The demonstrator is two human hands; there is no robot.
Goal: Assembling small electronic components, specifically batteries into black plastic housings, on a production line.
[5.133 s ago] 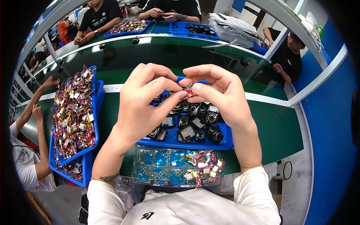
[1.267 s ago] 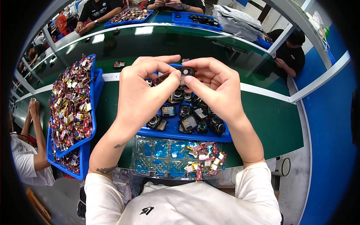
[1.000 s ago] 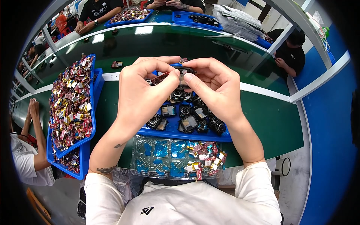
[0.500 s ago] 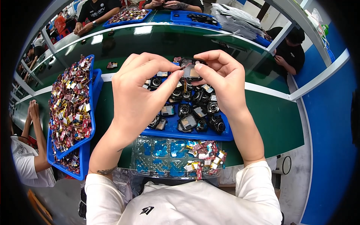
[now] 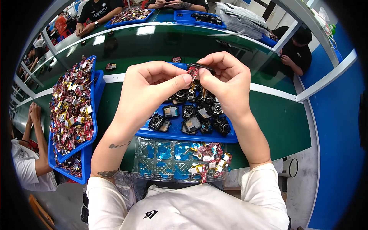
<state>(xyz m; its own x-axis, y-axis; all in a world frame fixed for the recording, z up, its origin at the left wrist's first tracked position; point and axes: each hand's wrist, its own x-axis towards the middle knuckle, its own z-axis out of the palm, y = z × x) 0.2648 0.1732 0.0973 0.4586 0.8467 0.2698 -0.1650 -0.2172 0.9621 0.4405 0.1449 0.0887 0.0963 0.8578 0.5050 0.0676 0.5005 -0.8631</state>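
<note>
- Fingers of the left hand (image 5: 151, 86) are pinched together, thumb and index finger, on a small red rectangular circuit board (image 5: 194, 73), which is held up over the far half of a shallow blue plastic tray (image 5: 172, 135).
- Fingers of the right hand (image 5: 226, 80) are clamped on a black rounded plastic case (image 5: 206, 68), index finger curled over its top edge; whether board and case touch, I cannot tell.
- To handle this pair well, I judge a light edge grip on the board best, with the case steady in the right hand. Thin gold strips (image 5: 193, 87) show just below the board; if they belong to it, they would likely crease when trapped, so give them room.
- Nearer the body than the blue tray: a clear plastic compartment tray (image 5: 137, 157) with glossy blue pieces (image 5: 165, 151) and, at its right end, a heap of red boards with white and yellow parts (image 5: 211, 159).
- Inside the blue tray: jumbled black watch-like cases (image 5: 191, 125).
- Left of the blue tray: stacked blue trays (image 5: 99, 86) heaped with red boards.
- Beyond the blue tray: a white metal rail (image 5: 268, 92), then a glossy dark-green surface (image 5: 134, 48) and co-workers' hands (image 5: 85, 28).
</note>
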